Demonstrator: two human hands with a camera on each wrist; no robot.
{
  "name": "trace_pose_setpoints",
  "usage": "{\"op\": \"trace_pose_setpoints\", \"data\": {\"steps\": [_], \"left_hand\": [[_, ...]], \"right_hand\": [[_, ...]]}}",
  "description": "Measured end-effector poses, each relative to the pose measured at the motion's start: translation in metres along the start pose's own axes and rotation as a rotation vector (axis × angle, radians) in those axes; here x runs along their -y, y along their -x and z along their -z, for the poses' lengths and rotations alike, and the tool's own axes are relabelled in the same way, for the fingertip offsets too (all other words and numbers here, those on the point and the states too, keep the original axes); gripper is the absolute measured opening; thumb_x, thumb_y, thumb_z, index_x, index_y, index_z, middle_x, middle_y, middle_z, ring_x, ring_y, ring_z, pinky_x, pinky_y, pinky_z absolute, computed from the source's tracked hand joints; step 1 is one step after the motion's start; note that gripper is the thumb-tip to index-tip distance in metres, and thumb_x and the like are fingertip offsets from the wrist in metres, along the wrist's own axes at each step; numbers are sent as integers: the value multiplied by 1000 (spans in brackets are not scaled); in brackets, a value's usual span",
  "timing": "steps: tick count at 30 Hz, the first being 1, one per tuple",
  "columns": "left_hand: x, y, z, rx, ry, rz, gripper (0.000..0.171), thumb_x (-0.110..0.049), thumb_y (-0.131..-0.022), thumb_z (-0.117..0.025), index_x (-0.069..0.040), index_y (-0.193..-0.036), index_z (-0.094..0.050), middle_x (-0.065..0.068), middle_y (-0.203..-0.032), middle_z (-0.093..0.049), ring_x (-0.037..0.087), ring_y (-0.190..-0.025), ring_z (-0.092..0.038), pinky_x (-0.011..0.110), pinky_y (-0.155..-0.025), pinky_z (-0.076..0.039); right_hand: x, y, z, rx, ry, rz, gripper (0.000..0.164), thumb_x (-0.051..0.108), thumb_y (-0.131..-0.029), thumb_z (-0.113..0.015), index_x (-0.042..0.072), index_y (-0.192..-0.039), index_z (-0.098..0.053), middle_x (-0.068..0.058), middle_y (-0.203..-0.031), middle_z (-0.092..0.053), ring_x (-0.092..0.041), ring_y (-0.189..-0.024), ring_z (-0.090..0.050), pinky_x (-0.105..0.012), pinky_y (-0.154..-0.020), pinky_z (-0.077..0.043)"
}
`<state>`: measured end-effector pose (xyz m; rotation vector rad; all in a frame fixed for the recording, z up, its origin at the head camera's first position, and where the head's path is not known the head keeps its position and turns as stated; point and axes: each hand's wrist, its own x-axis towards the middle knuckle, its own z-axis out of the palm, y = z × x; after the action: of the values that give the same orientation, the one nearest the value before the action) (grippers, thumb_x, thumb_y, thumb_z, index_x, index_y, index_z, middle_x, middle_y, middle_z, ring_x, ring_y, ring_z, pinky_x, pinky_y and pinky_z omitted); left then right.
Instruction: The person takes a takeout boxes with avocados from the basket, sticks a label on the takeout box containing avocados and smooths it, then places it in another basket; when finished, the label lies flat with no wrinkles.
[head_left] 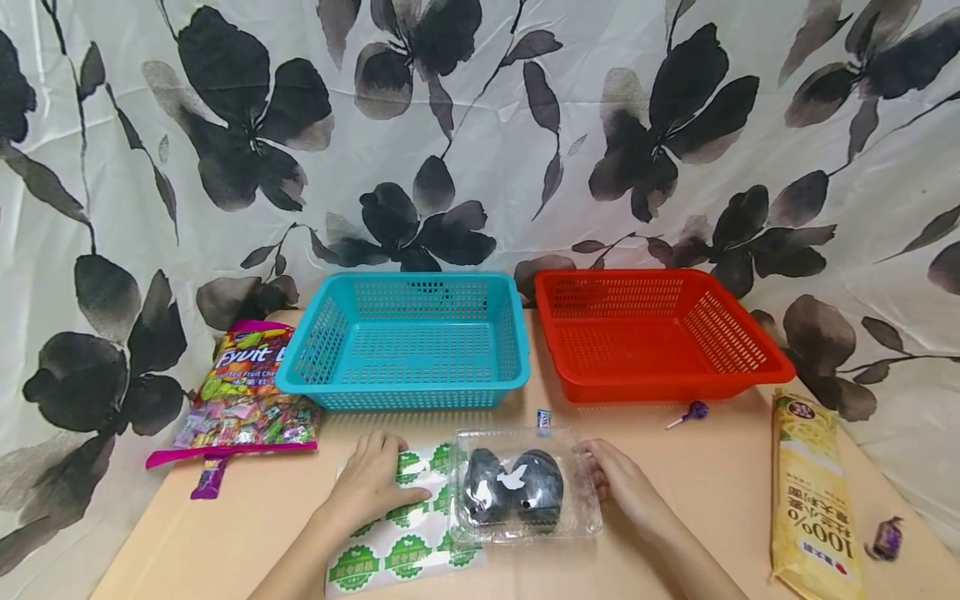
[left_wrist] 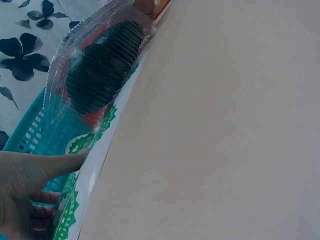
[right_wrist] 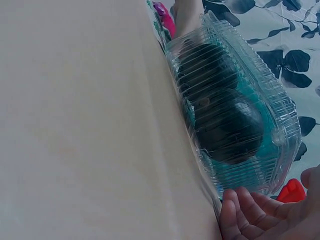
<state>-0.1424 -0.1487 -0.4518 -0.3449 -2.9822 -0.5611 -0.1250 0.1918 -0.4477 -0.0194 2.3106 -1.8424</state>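
Observation:
A clear plastic clamshell box [head_left: 587, 500] holding two dark oval fruits [head_left: 538, 483], which look like avocados, lies at the front middle of the table. Its lid appears closed. To its left is a white sheet of round green stickers [head_left: 408, 554], partly under the box's left edge. My left hand [head_left: 375, 482] rests on this sheet with the thumb stretched toward the box, holding nothing. At the box's right side, my right hand [head_left: 621, 485] touches or nearly touches the wall with loosely bent fingers [right_wrist: 243, 205]; contact is not certain.
Behind stand a blue basket [head_left: 405, 400] and a red basket [head_left: 660, 389]. A bag of fruit chews [head_left: 251, 383] and a purple-wrapped candy [head_left: 210, 477] lie left. Rightward are a lollipop [head_left: 697, 410], a yellow pasta packet [head_left: 813, 492] and a dark wrapped candy [head_left: 888, 539]. A small blue-white candy [head_left: 543, 418] sits behind the box.

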Motion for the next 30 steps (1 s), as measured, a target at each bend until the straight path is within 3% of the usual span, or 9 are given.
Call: {"op": "trace_pose_setpoints", "data": {"steps": [11,18,25,30], "left_hand": [[-4,-2,0,-9,14,35,62,-52,-48,-78,-14,-90,-54,-3,-80,-50,18,-79,-48,36,-72,-42],[-3,-2,-1,-31,35,26,62,-46,-57,-78,-9,-104,-60,7,-102,-59,26,-97,-53,44,-83,-42],[-4,-3,3,-58,103,22,26,-31,-69,-73,-19,-88,-60,0,-95,-62,21,-88,-59,39,-76,-47],[-5,-3,9,-56,156,18,14,-25,-74,-70,-25,-85,-61,-8,-90,-65,16,-87,-60,37,-76,-48]], "right_hand": [[-5,-2,-2,-27,45,-2,42,35,-96,-32,1,-113,-51,-7,-76,-52,-11,-64,-51,-24,-55,-46],[-5,-2,-1,-13,62,23,43,34,-96,-31,0,-113,-51,-7,-74,-49,-9,-62,-49,-22,-54,-44],[-4,-1,-1,2,53,29,42,32,-97,-31,-1,-115,-50,-8,-75,-52,-9,-61,-50,-23,-53,-45],[-6,-2,-1,-17,42,0,43,36,-96,-33,1,-114,-51,-8,-74,-52,-11,-61,-50,-23,-52,-45]]}}
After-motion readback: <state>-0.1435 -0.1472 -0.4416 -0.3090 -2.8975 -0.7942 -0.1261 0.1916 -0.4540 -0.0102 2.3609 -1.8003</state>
